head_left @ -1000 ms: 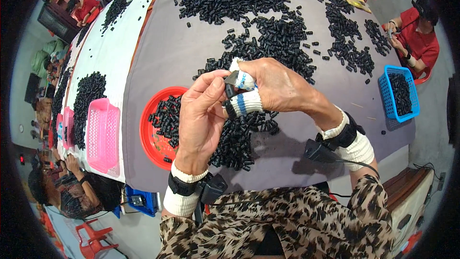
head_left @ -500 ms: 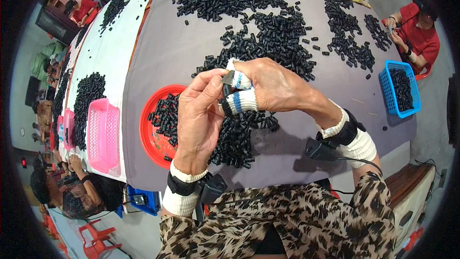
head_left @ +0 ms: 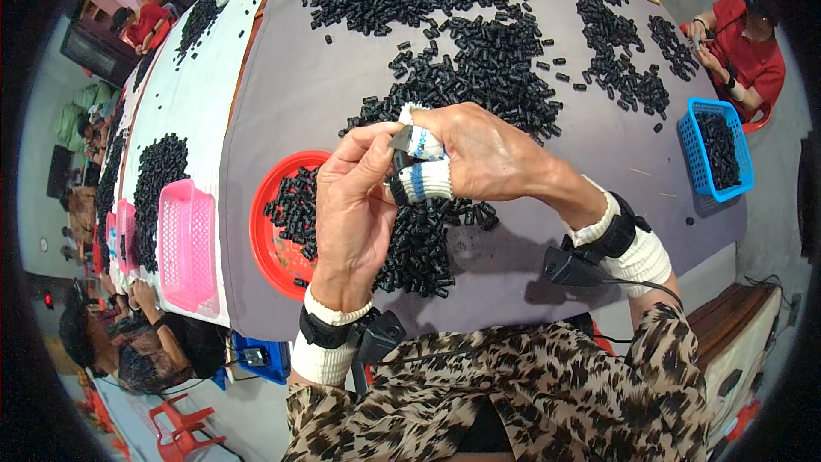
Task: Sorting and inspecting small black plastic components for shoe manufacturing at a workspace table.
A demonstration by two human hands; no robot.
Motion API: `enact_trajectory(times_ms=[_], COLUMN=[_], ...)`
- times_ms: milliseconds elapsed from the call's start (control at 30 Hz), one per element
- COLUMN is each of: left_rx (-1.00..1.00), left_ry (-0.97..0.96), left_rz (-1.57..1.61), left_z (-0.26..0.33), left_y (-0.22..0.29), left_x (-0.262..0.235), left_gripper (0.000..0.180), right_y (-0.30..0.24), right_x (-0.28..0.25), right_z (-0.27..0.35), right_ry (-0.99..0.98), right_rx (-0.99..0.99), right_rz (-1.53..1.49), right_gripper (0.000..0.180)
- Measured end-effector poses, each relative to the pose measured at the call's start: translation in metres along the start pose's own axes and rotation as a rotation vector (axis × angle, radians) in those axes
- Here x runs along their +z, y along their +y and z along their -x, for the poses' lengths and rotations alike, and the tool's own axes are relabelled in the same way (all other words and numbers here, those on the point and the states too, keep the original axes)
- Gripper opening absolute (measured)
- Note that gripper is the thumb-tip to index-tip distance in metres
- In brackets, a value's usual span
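1. Between the fingertips of both hands, a small black part is pinched: the left hand grips it with thumb and forefinger, and the right hand, its fingers wrapped in white cloth sleeves, presses on it from the other side.
2. Just below the fingers lies a heap of black pieces, partly on a red plate. If the pinch loosens, the part likely drops into that heap and is lost among its look-alikes.
3. The cloth sleeves may dull the feel of the right fingertips, so a slip could go unnoticed.
4. I cannot tell exactly how the part sits between the fingers; if it is skewed, pressing harder could flick it away across the grey table.
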State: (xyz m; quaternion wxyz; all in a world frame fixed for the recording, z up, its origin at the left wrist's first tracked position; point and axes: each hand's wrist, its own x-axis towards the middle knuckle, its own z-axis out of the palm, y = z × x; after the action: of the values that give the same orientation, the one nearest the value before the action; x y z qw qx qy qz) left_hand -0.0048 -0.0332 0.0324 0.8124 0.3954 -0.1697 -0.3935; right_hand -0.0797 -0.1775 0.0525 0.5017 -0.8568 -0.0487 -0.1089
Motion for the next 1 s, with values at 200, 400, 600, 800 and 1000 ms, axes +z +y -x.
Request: enact_trajectory(times_ms=[200, 400, 600, 800, 1000], left_rx=[-0.006, -0.007, 0.024, 0.050, 0.032], left_ry=[0.024, -0.034, -0.016, 0.014, -0.056], left_rz=[-0.027, -0.034, -0.074, -0.133, 0.044], left_z=[0.000, 0.001, 0.001, 0.000, -0.001], left_y=[-0.002, -0.005, -0.005, -0.005, -0.002], left_x=[0.001, -0.004, 0.000, 0.005, 0.003], left_gripper=[0.016, 0.019, 0.017, 0.017, 0.021], right_y=[0.004, 0.002, 0.014, 0.013, 0.009], right_x=[0.001, 0.001, 0.004, 0.006, 0.001], right_z=[0.003, 0.004, 0.006, 0.006, 0.003], right_ry=[0.019, 0.024, -0.003, 0.071, 0.044], right_rx=[-0.020, -0.081, -0.036, -0.003, -0.012], right_rz=[-0.005, -0.008, 0.002, 0.120, -0.008], right_gripper=[0.037, 0.040, 0.029, 0.038, 0.040])
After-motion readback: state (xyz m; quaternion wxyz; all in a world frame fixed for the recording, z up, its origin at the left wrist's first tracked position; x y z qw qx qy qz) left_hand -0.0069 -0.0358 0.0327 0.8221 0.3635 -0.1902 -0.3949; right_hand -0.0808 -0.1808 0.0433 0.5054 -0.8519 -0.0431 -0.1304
